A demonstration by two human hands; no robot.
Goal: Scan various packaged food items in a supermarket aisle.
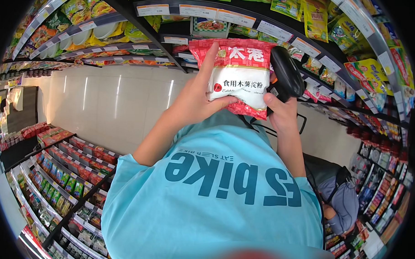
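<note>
A red-and-white plastic food packet [242,76] bearing writing is held up before my chest, its front turned towards me. My left hand [205,86] grips its left side, the index finger stretched up across the front and the thumb along the lower edge. At the packet's right edge is a black handheld device [287,72], which looks like a barcode scanner. My right hand [282,108] is around its lower part, largely hidden, with the thumb tip at the packet's lower right corner.
Shelves of bagged foods with a price-label rail [199,11] curve ahead. More shelves with boxed goods [86,156] stand lower left, beyond the tiled floor [109,98]. A thin black frame [301,122] shows beside my right forearm. Another person in grey clothing [340,199] is at the right.
</note>
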